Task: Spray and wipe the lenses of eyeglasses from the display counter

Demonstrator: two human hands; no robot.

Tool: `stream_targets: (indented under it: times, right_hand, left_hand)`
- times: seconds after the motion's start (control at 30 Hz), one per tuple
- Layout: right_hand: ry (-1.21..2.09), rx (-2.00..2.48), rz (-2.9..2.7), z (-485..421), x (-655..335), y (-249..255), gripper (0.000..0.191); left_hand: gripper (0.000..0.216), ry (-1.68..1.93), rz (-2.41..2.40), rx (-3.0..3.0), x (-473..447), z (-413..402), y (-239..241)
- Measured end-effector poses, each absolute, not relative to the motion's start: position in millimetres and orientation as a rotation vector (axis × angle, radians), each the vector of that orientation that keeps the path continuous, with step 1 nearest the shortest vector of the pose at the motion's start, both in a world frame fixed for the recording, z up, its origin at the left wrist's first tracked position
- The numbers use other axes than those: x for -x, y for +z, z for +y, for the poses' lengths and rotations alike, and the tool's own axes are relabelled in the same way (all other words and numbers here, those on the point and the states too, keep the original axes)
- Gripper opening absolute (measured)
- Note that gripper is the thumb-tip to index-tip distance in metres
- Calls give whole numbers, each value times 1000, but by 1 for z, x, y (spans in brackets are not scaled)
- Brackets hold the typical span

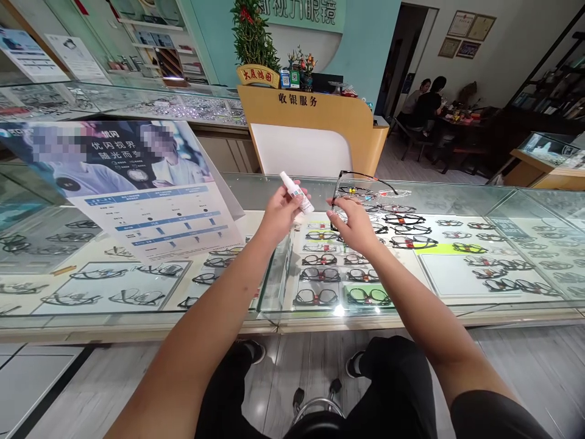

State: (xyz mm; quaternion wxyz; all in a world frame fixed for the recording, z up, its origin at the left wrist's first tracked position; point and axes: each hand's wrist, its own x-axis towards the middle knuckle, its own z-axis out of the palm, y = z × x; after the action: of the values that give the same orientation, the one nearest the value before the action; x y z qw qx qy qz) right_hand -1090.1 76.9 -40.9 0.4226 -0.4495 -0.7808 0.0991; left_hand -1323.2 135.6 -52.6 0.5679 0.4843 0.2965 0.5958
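Observation:
Gripped in my left hand (284, 210) is a small white bottle (296, 192) with a printed label, its narrow white top tilted up and to the left. My right hand (354, 224) has thumb and fingers at the front of a pair of black-framed eyeglasses (339, 182), one temple arm stretching off to the right. Part of these glasses is hidden behind the fingers. Both hands are above the glass display counter (278, 299), where rows of eyeglasses (320, 274) lie below the glass.
A large printed card (159, 195) stands on the counter at left. Beyond it is a wooden cashier desk (315, 110) with a plant (253, 36) on top. Two people (427, 100) sit at a table in the far right background. A smaller display case (548, 152) stands at right.

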Motion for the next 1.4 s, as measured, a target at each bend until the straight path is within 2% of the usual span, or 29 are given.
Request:
stream_targets:
  times: [0.1,0.23,0.27,0.37,0.43,0.93,1.17,1.4]
  right_hand:
    - [354,1095,-1891,75,1091,-39,45]
    - [762,997,-1773,73,1092,-34,40]
    - [863,965,-1759,73,1093,-32,39]
    - [1050,878,-1746,71,1094,-28,37]
    - [1113,840,-1748,69,1094,-25,37]
    - [1156,802,-1804,57,1099,-16,32]
    - [1180,797,-1830,54,1100,-15,36]
    - [1195,778,-1812,52,1102,-14,35]
  left_hand:
    - [62,1249,609,-1034,1323,126,-43]
    - [41,1054,491,-975,1326,115,-27]
    - [46,1011,468,-973,1326,113,-24]
    - [77,934,449,-998,1327,109,-17]
    - [85,925,456,-1019,1326,109,-16]
    - [91,976,671,-1326,1321,111,-26]
    - [79,1182,837,-1416,1319,118,-40]
    - [77,1159,873,-1479,1321,118,-41]
